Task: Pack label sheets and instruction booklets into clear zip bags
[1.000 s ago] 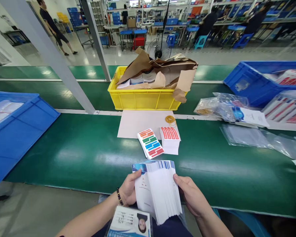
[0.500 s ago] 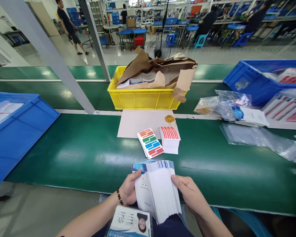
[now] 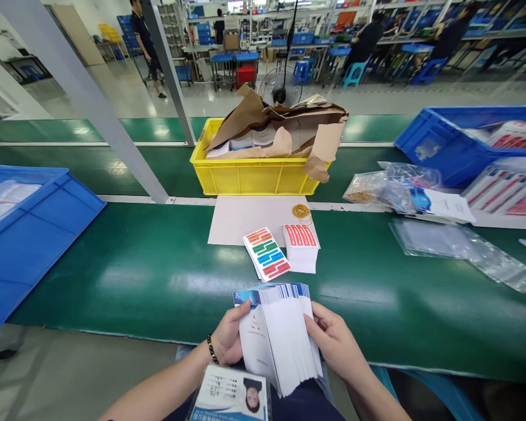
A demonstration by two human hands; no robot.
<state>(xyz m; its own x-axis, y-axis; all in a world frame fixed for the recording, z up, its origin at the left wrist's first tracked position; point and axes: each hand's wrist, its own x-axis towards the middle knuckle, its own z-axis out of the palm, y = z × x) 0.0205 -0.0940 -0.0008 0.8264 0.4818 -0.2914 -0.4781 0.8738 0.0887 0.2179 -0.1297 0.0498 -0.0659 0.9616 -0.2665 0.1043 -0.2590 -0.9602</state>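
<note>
A fanned stack of white booklets [image 3: 284,339] with blue printed top edges is held over the near edge of the bench. My left hand [image 3: 231,336] grips its left side, thumb on the front booklet. On the right side, my right hand [image 3: 335,339] pinches the edge, thumb in front and fingers partly hidden behind. Just beyond lies a small pile of cards with orange, green, blue and red print [image 3: 267,254]. Beside it stands a taller stack of red-printed cards [image 3: 301,248]. Yellow rubber bands [image 3: 301,211] rest on a pale sheet [image 3: 245,219].
A yellow crate [image 3: 254,176] with torn brown paper stands behind the sheet. Blue bins stand at left [image 3: 35,234] and right [image 3: 456,140]. Clear plastic bags [image 3: 438,238] lie on the right of the green bench [image 3: 158,263]. A metal post [image 3: 92,111] slants at left.
My right hand has shifted its fingers slightly up and behind the booklets' right edge. The left hand keeps its hold. A person in the background has walked to the right behind the post.
</note>
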